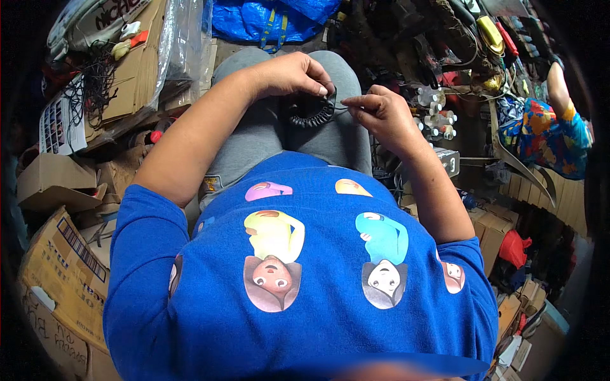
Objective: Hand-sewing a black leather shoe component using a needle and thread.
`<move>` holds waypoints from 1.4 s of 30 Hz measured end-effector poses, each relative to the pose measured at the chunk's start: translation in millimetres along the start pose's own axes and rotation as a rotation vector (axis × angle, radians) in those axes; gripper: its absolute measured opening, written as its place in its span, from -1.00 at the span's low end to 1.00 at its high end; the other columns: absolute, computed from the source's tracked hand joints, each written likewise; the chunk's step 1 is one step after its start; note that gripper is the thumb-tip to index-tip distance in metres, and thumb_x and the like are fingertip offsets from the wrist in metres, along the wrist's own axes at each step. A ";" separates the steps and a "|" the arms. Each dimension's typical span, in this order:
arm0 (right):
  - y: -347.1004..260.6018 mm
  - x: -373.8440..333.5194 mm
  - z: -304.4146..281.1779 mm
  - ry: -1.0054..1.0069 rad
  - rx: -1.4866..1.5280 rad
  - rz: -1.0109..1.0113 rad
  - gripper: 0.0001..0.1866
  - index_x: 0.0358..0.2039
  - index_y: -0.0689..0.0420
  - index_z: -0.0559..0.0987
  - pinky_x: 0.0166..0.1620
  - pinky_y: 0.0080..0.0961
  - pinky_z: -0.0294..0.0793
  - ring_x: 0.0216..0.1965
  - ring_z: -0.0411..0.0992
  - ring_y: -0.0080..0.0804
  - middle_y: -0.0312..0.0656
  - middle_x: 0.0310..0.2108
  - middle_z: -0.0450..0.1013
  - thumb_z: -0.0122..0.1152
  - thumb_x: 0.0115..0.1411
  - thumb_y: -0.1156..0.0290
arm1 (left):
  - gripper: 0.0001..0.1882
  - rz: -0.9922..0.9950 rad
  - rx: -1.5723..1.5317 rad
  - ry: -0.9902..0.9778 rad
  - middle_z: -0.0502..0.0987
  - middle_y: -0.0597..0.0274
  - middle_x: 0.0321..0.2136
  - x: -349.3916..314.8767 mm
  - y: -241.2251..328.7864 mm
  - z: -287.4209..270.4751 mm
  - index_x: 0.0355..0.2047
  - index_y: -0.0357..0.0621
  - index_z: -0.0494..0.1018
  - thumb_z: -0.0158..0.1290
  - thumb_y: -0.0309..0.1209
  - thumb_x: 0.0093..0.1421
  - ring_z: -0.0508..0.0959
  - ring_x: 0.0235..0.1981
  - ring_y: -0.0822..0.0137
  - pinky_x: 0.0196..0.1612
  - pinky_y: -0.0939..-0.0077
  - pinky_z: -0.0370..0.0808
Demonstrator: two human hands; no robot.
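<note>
Over my lap, a black ribbed ring (311, 114), looking like a coiled cord bent round, hangs below the fingers of my left hand (293, 75). That hand is closed, its thumb and fingertips pinching the upper part of the ring. To its right, my right hand (386, 119) is also closed, with thumb and index finger pinched on a thin dark strand (341, 108) that runs across to the ring. The fingertips of the two hands are a short way apart. My grey trousers (254, 130) lie beneath them.
Flattened cardboard (136, 79) and an open cardboard box (60, 184) are at left. A blue bag (267, 22) lies ahead. At right stand several small clear bottles (438, 120), and another person in colourful clothing (553, 140) sits beyond a curved blade-like piece (518, 166).
</note>
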State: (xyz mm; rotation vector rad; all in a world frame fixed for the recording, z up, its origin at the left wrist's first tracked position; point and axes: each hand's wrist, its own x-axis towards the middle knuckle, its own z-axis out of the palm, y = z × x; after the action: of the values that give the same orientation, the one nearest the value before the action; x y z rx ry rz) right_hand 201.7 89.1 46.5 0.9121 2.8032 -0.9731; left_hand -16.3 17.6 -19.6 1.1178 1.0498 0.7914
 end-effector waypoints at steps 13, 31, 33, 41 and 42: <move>4.6 -1.4 13.5 0.036 0.074 0.002 -0.66 -0.27 -0.01 0.64 -0.33 -0.45 0.45 -0.41 0.48 -0.27 -0.15 -0.48 0.44 0.29 -0.14 0.54 | -0.69 -0.107 -0.062 -0.037 0.58 0.23 -0.32 1.6 -0.8 -4.9 -0.18 -0.27 0.52 0.11 -0.46 0.03 0.52 -0.30 0.47 -0.18 0.63 0.41; 44.3 33.6 -2.6 -0.289 0.319 -0.023 -0.79 -0.27 -0.01 0.65 -0.13 -0.55 0.32 -0.32 0.37 -0.51 -0.31 -0.42 0.40 0.22 0.04 0.49 | -0.74 0.080 0.252 -0.055 0.59 0.22 -0.36 20.2 -3.2 -3.5 -0.24 -0.25 0.55 0.16 -0.44 0.03 0.53 -0.27 0.44 -0.13 0.56 0.42; 55.7 39.8 -0.3 -0.331 0.383 -0.065 -0.80 -0.27 0.04 0.65 -0.10 -0.57 0.30 -0.23 0.33 -0.51 -0.33 -0.38 0.39 0.21 0.06 0.49 | -0.74 0.109 0.276 -0.078 0.58 0.21 -0.35 19.5 -3.4 -6.1 -0.25 -0.25 0.55 0.17 -0.44 0.01 0.53 -0.26 0.42 -0.13 0.55 0.43; 65.1 55.2 -2.0 -0.459 0.464 -0.100 -0.82 -0.26 0.10 0.63 -0.05 -0.58 0.28 -0.20 0.32 -0.48 -0.31 -0.35 0.40 0.18 0.10 0.49 | -0.73 0.121 0.322 -0.055 0.56 0.19 -0.36 22.0 -4.7 -7.0 -0.26 -0.25 0.56 0.19 -0.49 -0.03 0.53 -0.27 0.38 -0.13 0.53 0.44; 64.8 55.4 -2.4 -0.462 0.462 -0.101 -0.82 -0.26 0.10 0.63 -0.05 -0.58 0.28 -0.20 0.32 -0.48 -0.31 -0.35 0.40 0.18 0.10 0.49 | -0.73 0.103 0.302 -0.055 0.57 0.19 -0.36 22.6 -4.9 -7.0 -0.26 -0.26 0.56 0.19 -0.50 -0.03 0.53 -0.28 0.39 -0.14 0.53 0.44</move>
State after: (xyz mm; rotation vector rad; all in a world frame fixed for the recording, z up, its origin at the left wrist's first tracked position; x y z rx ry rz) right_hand 191.4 160.1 0.4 0.4806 2.2914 -1.6431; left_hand -15.4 38.9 -30.8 1.4521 1.0957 0.6927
